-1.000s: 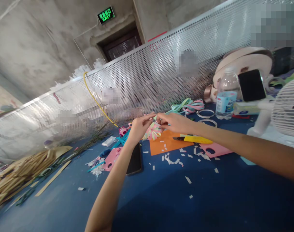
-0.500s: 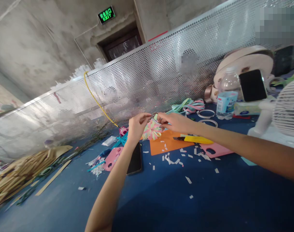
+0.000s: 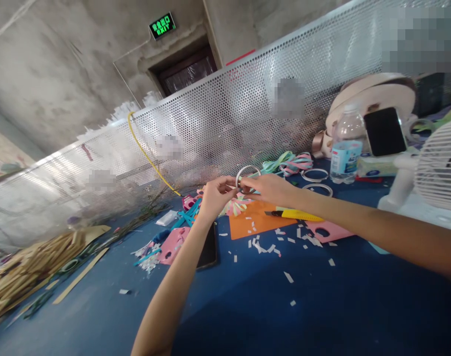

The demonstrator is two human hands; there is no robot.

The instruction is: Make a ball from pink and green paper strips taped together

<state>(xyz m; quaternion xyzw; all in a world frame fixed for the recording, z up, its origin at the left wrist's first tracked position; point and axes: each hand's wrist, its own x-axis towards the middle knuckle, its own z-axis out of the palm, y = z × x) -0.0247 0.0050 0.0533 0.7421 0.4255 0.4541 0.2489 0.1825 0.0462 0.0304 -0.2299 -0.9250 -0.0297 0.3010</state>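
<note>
Both hands meet over an orange sheet [image 3: 260, 223]. A white ring [image 3: 248, 169] stands up between them, its lower edge pinched in the fingers of my right hand [image 3: 271, 190]. The fingertips of my left hand [image 3: 218, 194] are pressed together at the ring's lower left side. Just below the fingers is a bunch of pink and pale yellow paper loops [image 3: 237, 206], partly hidden by the hands. A yellow cutter [image 3: 301, 214] lies to the right, partly behind my right forearm.
Paper scraps [image 3: 262, 245] dot the blue table [image 3: 247, 306]. A dark phone [image 3: 209, 249] is beside my left forearm. Two rings [image 3: 314, 175], a bottle [image 3: 346, 148] and a white fan [image 3: 440, 168] are at the right. Brown strips [image 3: 36, 267] lie at the left, with a perforated metal panel [image 3: 210, 118] behind.
The ring has turned and risen, so its round opening now shows above the fingers. My left hand has shifted slightly right, and more of the paper loops is covered.
</note>
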